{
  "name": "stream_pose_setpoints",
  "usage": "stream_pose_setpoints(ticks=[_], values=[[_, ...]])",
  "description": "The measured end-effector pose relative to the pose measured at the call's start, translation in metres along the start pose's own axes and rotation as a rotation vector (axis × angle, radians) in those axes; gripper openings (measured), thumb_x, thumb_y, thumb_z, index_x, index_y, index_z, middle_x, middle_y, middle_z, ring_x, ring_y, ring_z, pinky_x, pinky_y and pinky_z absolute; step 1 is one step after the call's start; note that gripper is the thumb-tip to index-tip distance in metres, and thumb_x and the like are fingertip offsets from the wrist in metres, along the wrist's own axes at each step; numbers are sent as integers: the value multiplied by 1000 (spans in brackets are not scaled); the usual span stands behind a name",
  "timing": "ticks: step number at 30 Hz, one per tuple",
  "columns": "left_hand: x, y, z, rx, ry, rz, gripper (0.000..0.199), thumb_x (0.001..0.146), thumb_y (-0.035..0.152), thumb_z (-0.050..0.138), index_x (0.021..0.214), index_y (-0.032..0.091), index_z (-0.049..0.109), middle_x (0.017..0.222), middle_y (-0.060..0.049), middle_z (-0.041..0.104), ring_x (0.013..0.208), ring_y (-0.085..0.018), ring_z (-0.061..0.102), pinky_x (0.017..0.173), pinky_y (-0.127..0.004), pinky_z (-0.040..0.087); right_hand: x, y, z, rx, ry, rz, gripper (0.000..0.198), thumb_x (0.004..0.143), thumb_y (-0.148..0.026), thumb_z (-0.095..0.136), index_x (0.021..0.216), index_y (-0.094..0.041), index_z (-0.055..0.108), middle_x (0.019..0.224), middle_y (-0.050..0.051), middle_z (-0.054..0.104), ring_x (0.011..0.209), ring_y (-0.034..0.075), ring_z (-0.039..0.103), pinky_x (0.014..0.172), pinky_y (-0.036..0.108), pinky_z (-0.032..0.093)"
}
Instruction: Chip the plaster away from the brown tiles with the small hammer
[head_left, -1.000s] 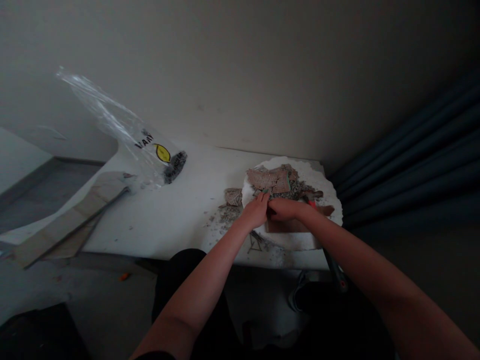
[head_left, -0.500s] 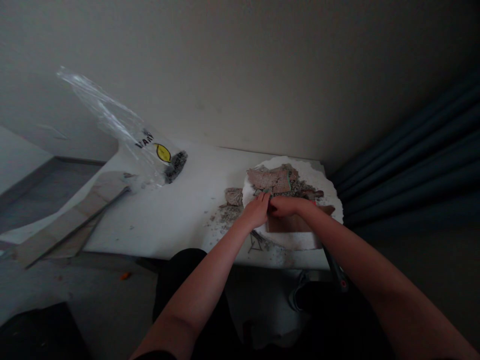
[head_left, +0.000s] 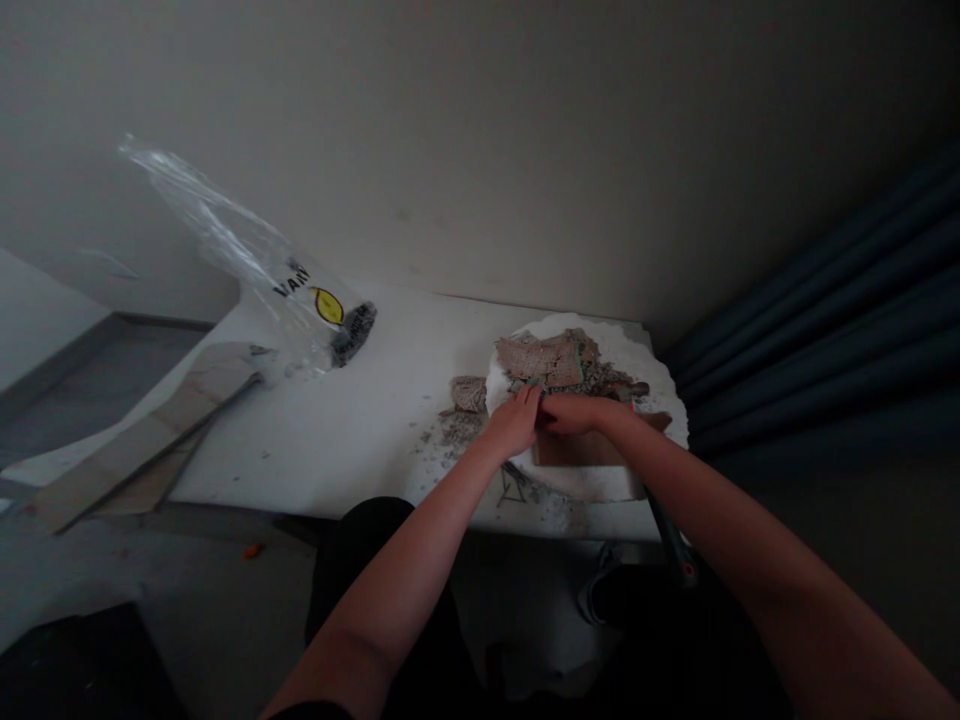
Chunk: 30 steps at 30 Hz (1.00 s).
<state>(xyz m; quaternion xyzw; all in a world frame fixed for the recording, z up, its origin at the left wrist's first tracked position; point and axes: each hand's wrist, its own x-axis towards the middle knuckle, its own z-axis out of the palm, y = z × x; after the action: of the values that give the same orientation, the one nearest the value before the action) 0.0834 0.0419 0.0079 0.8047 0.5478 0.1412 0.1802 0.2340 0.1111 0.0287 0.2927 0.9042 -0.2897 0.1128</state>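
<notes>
Two bare hands are at work at the right end of one long white table point(head_left: 330, 440). The left hand point(head_left: 515, 424) and the right hand point(head_left: 566, 411) are together, fingertips meeting or nearly so; whether they clamp anything cannot be told. One flat, brown, straight-edged piece point(head_left: 577, 451) lies below the right hand and forearm, on one white, round, scalloped sheet point(head_left: 654, 368). The sheet also carries at least one rough, light-brown, textured slab point(head_left: 541, 358) with a green edge, plus grey-brown crumbs point(head_left: 600, 377) too numerous to count. One smaller textured brown chunk point(head_left: 469, 393) rests on the table, just left of the sheet. Two long, flat, grey-beige boards point(head_left: 161, 420) overlap at the left end, extending past the front edge. One clear plastic bag point(head_left: 244, 240) with a yellow oval print stands near the wall. The sheet reaches beyond the table's right edge, near one dark blue pleated curtain point(head_left: 832, 290). The widest open room is mid-table, between bag and chunk.
</notes>
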Motion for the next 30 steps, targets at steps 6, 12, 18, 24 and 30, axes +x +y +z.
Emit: stream_pose_setpoints(ticks=[6, 12, 18, 24, 30], values=[[1, 1, -6, -16, -20, -44, 49, 84, 12, 41, 132, 17, 40, 131, -13, 51, 114, -23, 56, 92, -36, 50, -40, -14, 5, 38, 207, 127, 9, 79, -13, 60, 88, -14, 60, 89, 9, 66, 74, 18, 56, 69, 29, 45], [1, 6, -16, 47, -4, 10, 25, 91, 22, 39, 108, 19, 56, 113, -10, 58, 100, -20, 60, 84, -34, 50, -97, -58, 34, 1160, 759, 167, 20, 87, -41, 47, 81, -25, 38, 74, 0, 47, 64, 17, 51, 60, 30, 45], [0, 4, -7, 72, -91, 113, 16, 85, 28, 49, 89, 19, 61, 101, -7, 58, 84, -18, 59, 73, -32, 48, -110, -73, 41, 1565, 805, 85, 18, 84, -40, 44, 79, -25, 35, 74, 0, 32, 57, 16, 33, 51, 27, 35], [2, 1, -2, -19, -104, 98, 15, 83, 30, 52, 89, 19, 61, 102, -6, 57, 83, -16, 59, 73, -31, 47, -110, -63, 44, 1622, 807, 33, 22, 85, -42, 46, 78, -25, 35, 75, 0, 35, 59, 16, 34, 53, 28, 36], [1, -6, -11, -38, -137, 101, 33, 78, 46, 63, 97, 20, 57, 109, -6, 56, 86, -17, 59, 72, -30, 46, -85, -43, 41, 1376, 781, 91, 30, 79, -38, 64, 74, -24, 38, 71, -2, 47, 61, 13, 47, 57, 25, 41]])
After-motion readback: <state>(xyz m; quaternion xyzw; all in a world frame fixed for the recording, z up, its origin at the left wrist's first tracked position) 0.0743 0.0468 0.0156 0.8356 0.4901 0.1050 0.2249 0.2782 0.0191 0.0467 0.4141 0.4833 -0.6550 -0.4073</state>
